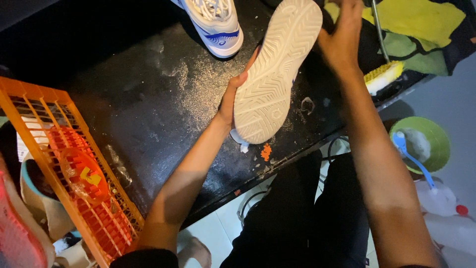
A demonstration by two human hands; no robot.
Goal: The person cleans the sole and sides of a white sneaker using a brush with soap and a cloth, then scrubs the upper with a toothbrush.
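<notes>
A white sneaker (275, 69) stands on its end on the dark wet tabletop (148, 99), its pale ridged sole facing me. My left hand (233, 97) grips the shoe's left edge near the lower end. My right hand (342, 37) holds the upper right side near the top of the shoe. The shoe's upper is hidden behind the sole. A second white and blue sneaker (215, 22) lies at the table's far edge.
An orange plastic crate (64, 159) leans at the left. A yellow-bristled scrub brush (383, 77) lies on a yellow and green cloth (421, 25) at the right. A green bowl (436, 136) with foam and a blue toothbrush (411, 159) sits on the floor by a white bottle (441, 198).
</notes>
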